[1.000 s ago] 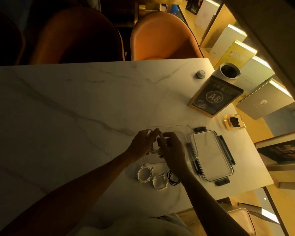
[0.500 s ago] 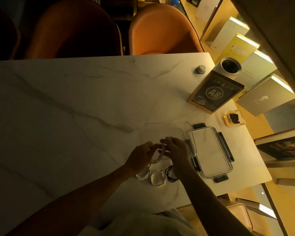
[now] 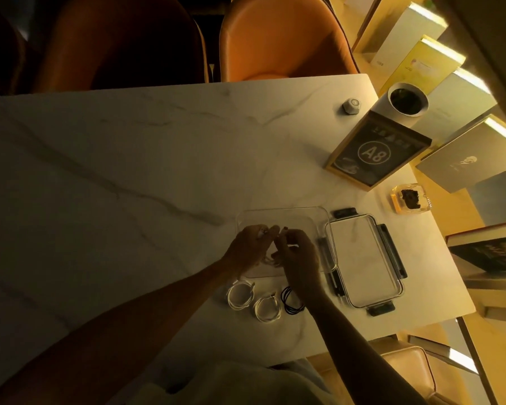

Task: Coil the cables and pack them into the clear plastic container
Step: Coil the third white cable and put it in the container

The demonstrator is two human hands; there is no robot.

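Cable stuff: both hands, left hand (image 3: 250, 248) and right hand (image 3: 297, 255), pinched a thin pale cable (image 3: 270, 260) over the clear plastic container (image 3: 319, 213). Looked light and floppy, so I'd grip the loops. Three coils (image 3: 240, 295) sat at 6 o'clock on the table (image 3: 129, 171).

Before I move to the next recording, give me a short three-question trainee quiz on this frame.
1. True or false: the lid is clipped onto the clear container.
2. How many coiled cables lie on the table near the person's forearms, and what colours?
3. Multiple choice: where are both hands working? A) over the container B) over the lid C) at the A8 sign

Key
1. False: it lies beside the container, on its right.
2. Three: two white, one black.
3. A: left hand and right hand hold a cable over it.
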